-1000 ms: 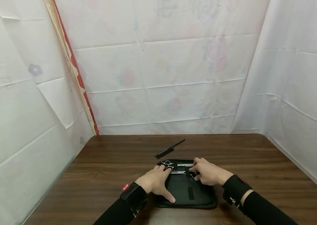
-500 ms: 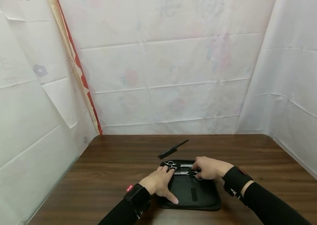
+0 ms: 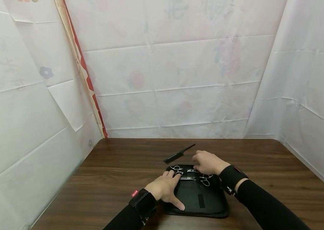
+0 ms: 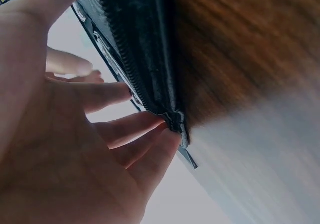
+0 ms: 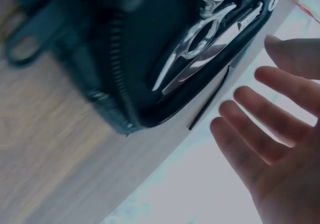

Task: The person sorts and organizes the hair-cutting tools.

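A black zip case lies opened out on the table, with two pairs of silver hairdressing scissors, their handles at opposite ends, near its far edge. One pair's finger rings show at the right; the other's handles are at the left. My left hand rests on the case's left side with spread fingers, and the left wrist view has its fingertips at the zipped edge. Over the far right part of the case is my right hand, holding nothing, its fingers extended apart from the scissors in the right wrist view.
A black tail comb lies on the wooden table just beyond the case, its thin tail towards the right. White sheets hang behind and on both sides of the table. A zip pull sticks out from the case.
My right hand has let go of the right-hand scissors' handles and moved up and away, uncovering their rings. The left hand stays on the case. The head view has shifted slightly.
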A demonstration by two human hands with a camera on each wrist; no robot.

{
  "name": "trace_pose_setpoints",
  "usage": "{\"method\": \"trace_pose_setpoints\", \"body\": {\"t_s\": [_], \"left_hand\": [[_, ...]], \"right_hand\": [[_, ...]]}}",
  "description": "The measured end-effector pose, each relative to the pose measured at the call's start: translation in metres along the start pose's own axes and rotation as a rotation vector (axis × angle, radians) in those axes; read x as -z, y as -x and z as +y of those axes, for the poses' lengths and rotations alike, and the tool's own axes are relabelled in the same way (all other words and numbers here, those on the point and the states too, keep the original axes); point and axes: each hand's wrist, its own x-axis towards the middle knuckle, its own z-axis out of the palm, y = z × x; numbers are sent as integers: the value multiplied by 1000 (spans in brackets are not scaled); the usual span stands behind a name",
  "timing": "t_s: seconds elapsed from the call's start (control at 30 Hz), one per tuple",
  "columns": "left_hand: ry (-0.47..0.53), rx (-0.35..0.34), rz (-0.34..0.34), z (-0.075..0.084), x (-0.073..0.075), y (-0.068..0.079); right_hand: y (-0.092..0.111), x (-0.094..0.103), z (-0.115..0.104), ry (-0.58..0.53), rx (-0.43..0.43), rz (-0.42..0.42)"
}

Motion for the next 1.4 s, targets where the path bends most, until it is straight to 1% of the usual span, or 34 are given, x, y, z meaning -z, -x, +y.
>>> {"method": "trace_pose_setpoints", "body": {"t_s": [0.1,0.23,0.33,0.5,0.63,0.77,1.0,1.13,1.2,1.4], "left_hand": [[-5,-1,1,0,1,-1],[-15,1,-1,1,2,-1],[-18,0,-2,0,2,-1],[-18,-5,-7,0,2,-1],[-20,7,-11,-1,2,-1],[-23,10,-15,-1,2,-1],[-35,-7,-17,5,2,-3],[-49,-4,-15,7,2,-4],[-58,5,-16,6,2,-3],[-74,8,-22,2,1,-2]], "right_hand": [[-9,-1,0,6,-6,21],[-20,-3,-2,-18,-21,34],[-28,-5,-4,-26,-29,37],[-40,-9,-8,-2,-60,34],[-49,-12,-10,-19,-65,47],[-56,-15,-10,-23,-82,24],[-60,-19,-8,27,-133,-28],[-62,-20,-10,48,-135,-65],[-65,-20,-11,35,-133,-83],[-74,-26,-14,-47,-167,-171]]}}
